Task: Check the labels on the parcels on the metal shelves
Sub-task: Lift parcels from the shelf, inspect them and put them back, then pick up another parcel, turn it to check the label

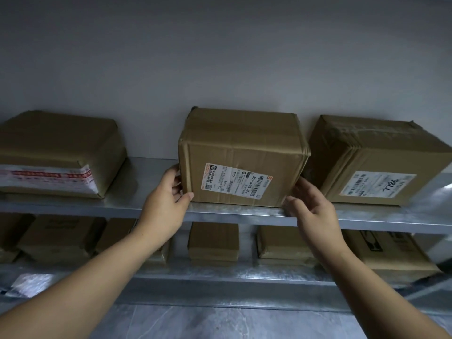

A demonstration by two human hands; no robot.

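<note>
A brown cardboard parcel [242, 155] stands in the middle of the upper metal shelf [137, 204], its white shipping label [236, 181] facing me. My left hand [166, 199] grips the parcel's lower left corner, thumb on the front face and fingers round the side. My right hand [310, 206] is at the lower right corner, its fingers curled by the side face; whether they touch the box is unclear. A flat parcel [58, 148] with red-printed tape lies to the left. A third parcel [376, 157] with a handwritten label [378, 183] sits to the right.
A grey wall rises behind the upper shelf. The lower shelf [220, 275] carries several smaller brown boxes [214, 241] in a row. A shiny plastic packet [29, 285] lies at its left end. Grey floor shows below.
</note>
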